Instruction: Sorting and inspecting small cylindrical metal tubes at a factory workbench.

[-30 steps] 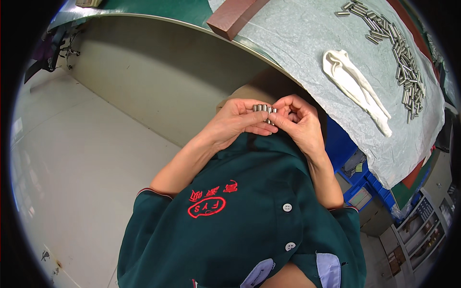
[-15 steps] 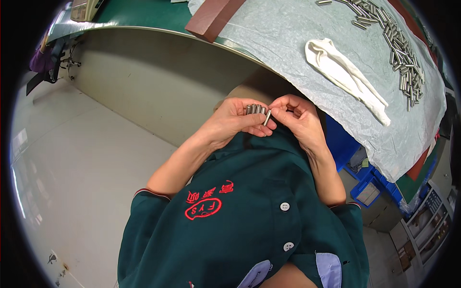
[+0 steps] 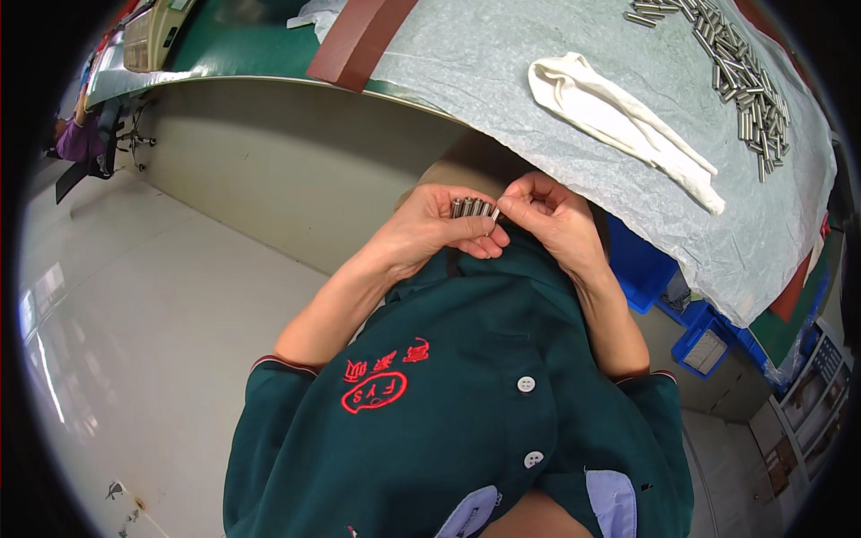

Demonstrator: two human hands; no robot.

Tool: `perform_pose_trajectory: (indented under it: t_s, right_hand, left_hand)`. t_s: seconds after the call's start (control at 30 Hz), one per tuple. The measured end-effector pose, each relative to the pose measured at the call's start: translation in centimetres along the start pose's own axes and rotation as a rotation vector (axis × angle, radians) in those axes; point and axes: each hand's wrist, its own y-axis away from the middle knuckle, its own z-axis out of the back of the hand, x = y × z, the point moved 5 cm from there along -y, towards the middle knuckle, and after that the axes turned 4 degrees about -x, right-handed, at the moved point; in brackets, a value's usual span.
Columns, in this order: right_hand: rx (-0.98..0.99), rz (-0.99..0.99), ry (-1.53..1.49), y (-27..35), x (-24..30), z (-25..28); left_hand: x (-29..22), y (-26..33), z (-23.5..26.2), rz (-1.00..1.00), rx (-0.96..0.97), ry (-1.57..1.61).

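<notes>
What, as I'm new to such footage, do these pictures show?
No robot here: a person works bare-handed. A wide camera worn on the head looks down, so edges bend and the green shirt fills the lower part. The left hand holds a row of small metal pins; the right hand has its fingertips at the row's end. Ahead, a pale sheet covers part of a green table. On the sheet lie a white cloth and many similar pins; a red-brown block sits near the table's edge.
</notes>
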Motion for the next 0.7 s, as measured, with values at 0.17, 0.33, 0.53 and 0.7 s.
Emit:
perform_pose_trajectory:
  t_s: [0.17,0.33,0.53,0.7]
  right_hand:
    - [0.021,0.019,0.091,-0.1,0.2,0.2]
    - [0.052,0.048,0.102,-0.2,0.9,0.2]
    - [0.078,0.333,0.275,2.8,4.1,-0.1]
    - [0.174,0.645,0.356,6.4,8.9,0.0]
  left_hand:
    - [-0.9,-0.2,-0.4,0.04,0.021,-0.109]
    - [-2.0,0.0,-0.5,0.043,0.073,-0.183]
    - [-4.4,3.1,-1.5,0.136,0.234,-0.282]
    - [-16.7,8.7,-2.5,-0.139,0.117,-0.521]
